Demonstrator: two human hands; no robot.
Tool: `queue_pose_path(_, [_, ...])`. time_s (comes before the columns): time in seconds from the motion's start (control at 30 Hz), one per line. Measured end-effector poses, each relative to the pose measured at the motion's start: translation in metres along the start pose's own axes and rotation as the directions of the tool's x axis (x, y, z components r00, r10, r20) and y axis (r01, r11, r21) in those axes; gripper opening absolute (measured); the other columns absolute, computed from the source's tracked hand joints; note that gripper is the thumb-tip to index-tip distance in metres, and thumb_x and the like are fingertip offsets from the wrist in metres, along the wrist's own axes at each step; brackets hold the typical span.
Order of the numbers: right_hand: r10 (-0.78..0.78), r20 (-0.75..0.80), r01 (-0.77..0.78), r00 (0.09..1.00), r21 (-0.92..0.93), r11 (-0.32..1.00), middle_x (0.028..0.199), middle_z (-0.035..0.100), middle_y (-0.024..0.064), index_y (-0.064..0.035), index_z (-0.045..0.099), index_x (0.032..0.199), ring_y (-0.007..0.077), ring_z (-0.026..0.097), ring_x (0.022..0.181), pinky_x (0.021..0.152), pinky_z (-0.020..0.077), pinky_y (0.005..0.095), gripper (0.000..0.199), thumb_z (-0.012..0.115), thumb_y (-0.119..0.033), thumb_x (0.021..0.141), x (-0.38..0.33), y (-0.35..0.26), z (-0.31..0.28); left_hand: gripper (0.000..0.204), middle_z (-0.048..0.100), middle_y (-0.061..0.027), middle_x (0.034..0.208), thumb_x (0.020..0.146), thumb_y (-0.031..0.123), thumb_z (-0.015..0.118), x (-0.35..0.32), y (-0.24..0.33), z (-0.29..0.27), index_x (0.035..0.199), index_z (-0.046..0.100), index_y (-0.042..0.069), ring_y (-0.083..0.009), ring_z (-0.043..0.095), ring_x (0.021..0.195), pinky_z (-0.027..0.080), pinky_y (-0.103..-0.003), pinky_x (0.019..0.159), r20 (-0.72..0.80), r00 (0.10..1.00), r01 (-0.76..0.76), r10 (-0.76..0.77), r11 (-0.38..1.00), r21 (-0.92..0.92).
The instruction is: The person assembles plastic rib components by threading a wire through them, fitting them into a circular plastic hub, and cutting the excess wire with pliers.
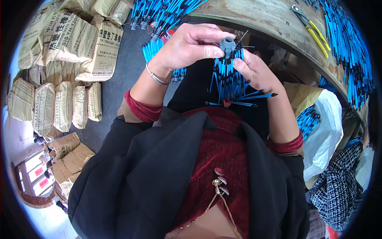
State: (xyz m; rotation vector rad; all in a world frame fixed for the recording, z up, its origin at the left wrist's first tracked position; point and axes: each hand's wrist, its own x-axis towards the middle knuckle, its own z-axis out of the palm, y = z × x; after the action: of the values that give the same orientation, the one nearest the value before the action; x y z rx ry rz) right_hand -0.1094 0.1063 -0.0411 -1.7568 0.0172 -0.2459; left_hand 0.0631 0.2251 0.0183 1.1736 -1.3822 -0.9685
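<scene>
My left hand (190, 44) is closed, with thumb and fingers around a grey plastic fitting (227, 44) that has a round open top. Just below the fitting hangs a bundle of thin blue rods with black ends (229, 81). My right hand (256, 71) grips this bundle from the right, its thumb on the front and its other fingers mostly hidden behind. Several rods splay out sideways at the bundle's lower end, near a small red piece (227, 104). Whether the fitting is joined to the rods, I cannot tell.
Yellow-handled pliers (317, 40) lie on the worn wooden table (262, 18). Piles of blue rods (346, 44) cover its right side, and more bundles (159, 16) sit at the far left. A white sack (324, 131) with rods stands at right. Paper sacks (73, 38) are stacked at left.
</scene>
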Motion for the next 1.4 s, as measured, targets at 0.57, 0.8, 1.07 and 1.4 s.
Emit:
queue_pose_path(0.57, [0.243,-0.563,-0.213,0.79,0.12,0.97,0.086,0.062,0.0078,-0.0018,0.053,0.102,0.0171,0.06,0.077,0.07,0.0464,0.0305,0.027,0.052,-0.026,0.09,-0.004,-0.006,0.019,0.021,0.065,-0.0077,0.078,0.08,0.009,0.064,0.022,-0.018,0.084,0.095,0.059,-0.005,-0.0091,0.059,0.066,0.047,-0.024,0.055,-0.734,0.674,0.054,0.079,0.986,0.157])
queue_pose_path(0.8, [0.067,-0.616,-0.148,0.785,-0.082,0.986,0.077,0.058,0.0082,-0.0008,0.052,0.098,0.0178,0.055,0.067,0.062,0.0442,0.0315,0.024,0.05,-0.024,0.091,0.005,-0.006,0.038,0.018,0.062,-0.0044,0.069,0.082,0.009,0.061,0.013,-0.018,0.067,0.094,0.059,-0.005,-0.0025,0.051,0.065,0.044,-0.022,0.054,-0.674,0.726,0.096,0.136,0.95,0.296])
queue_pose_path(1.07, [-0.146,-0.607,-0.124,0.781,-0.379,0.917,0.07,0.056,0.0176,-0.0016,0.051,0.093,0.0357,0.057,0.067,0.062,0.045,0.0393,0.021,0.051,-0.022,0.088,-0.001,-0.002,0.045,0.019,0.062,0.0004,0.077,0.083,0.005,0.06,-0.003,-0.017,0.056,0.099,0.06,-0.004,-0.0024,0.051,0.068,0.043,-0.018,0.059,-0.655,0.753,0.005,0.057,0.996,0.092])
queue_pose_path(1.4, [0.023,-0.279,-0.118,0.96,-0.327,0.938,0.071,0.057,0.018,-0.0005,0.048,0.09,0.0378,0.057,0.068,0.061,0.0448,0.0419,0.021,0.048,-0.021,0.09,0.006,-0.01,0.022,0.027,0.061,-0.0011,0.084,0.084,0.007,0.059,-0.02,-0.023,0.038,0.108,0.057,-0.004,-0.0031,0.052,0.073,0.043,-0.017,0.065,-0.543,0.828,-0.129,0.137,0.99,0.054])
